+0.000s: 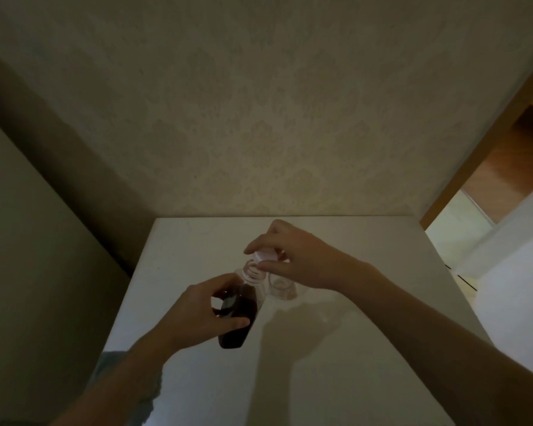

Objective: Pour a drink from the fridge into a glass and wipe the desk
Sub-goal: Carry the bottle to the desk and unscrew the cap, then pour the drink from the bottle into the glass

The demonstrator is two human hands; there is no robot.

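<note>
A clear plastic bottle (240, 318) of dark drink stands on the white desk (336, 364), near its middle. My left hand (197, 312) is wrapped around the bottle's body. My right hand (293, 256) pinches the white cap (263, 256) just above the bottle's open threaded neck (253, 272); the cap is off the neck. A clear empty glass (282, 287) stands on the desk right beside the bottle, partly under my right hand.
The desk backs onto a patterned wall (259, 118). A dark gap runs along the desk's left edge beside a side panel (28, 241). On the right, a wooden door frame (486, 142) opens onto a wood floor.
</note>
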